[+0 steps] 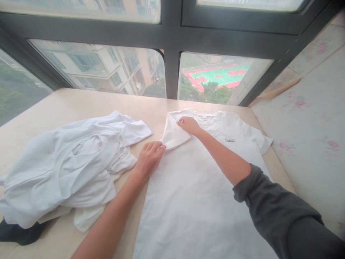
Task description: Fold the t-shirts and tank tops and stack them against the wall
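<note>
A white T-shirt (199, 187) lies spread out front side up, its neckline toward the window and a small dark print on the chest. Its left sleeve (176, 135) is folded inward over the shirt body. With closed fingers, my right hand (188, 125) pinches that sleeve near the shoulder. My left hand (151, 154) grips the fold at the shirt's left edge, just below the sleeve, fingertips pressed together on the cloth. The opposite sleeve (262, 140) lies stretched out flat to the right.
To the left sits a loose heap of white clothes (67, 162), with a dark cloth (21, 232) under its near corner. The pale sill surface (151, 104) meets dark window frames (171, 64) at the back. A floral-papered wall (312, 144) borders the right side.
</note>
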Available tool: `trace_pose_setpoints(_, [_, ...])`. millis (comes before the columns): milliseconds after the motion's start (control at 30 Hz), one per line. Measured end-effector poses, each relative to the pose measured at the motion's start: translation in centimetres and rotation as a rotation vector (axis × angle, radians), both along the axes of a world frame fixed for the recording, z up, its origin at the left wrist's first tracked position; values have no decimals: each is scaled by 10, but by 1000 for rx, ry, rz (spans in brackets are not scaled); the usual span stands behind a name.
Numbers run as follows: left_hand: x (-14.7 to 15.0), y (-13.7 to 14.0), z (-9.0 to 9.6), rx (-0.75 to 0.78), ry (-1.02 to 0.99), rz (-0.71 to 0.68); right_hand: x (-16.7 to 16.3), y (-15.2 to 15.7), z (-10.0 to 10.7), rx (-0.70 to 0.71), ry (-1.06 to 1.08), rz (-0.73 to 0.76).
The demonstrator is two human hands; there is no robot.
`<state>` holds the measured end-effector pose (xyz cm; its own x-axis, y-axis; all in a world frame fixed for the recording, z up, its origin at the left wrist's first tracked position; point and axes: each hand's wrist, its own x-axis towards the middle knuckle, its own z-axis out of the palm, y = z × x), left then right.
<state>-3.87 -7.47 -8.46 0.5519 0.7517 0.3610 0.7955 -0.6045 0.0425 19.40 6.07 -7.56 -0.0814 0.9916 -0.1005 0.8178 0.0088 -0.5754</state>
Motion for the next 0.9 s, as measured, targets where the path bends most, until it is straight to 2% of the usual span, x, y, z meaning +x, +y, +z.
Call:
trace_pose_setpoints(267, [0,-3,-1,-26,36,-30,-53,61,-3,75,13,13])
trace_pose_setpoints(500, [-5,-8,-4,-76,53,-33,-56,79,-21,122,29,-23])
trace_pose_setpoints(633, [-2,-10,0,-96,53,-25,-54,70,-17,160,30,-5])
trace_pose_setpoints(733, [7,-11,6,-87,10,40,-52,50,-10,241,31,25])
trace_pose_setpoints(833, [18,-13,8,-97,-6,54,-47,18,-12,381,59,154])
trace_pose_setpoints(900, [23,-14,3,-144,22,51,-41,-1,-20,398,42,268])
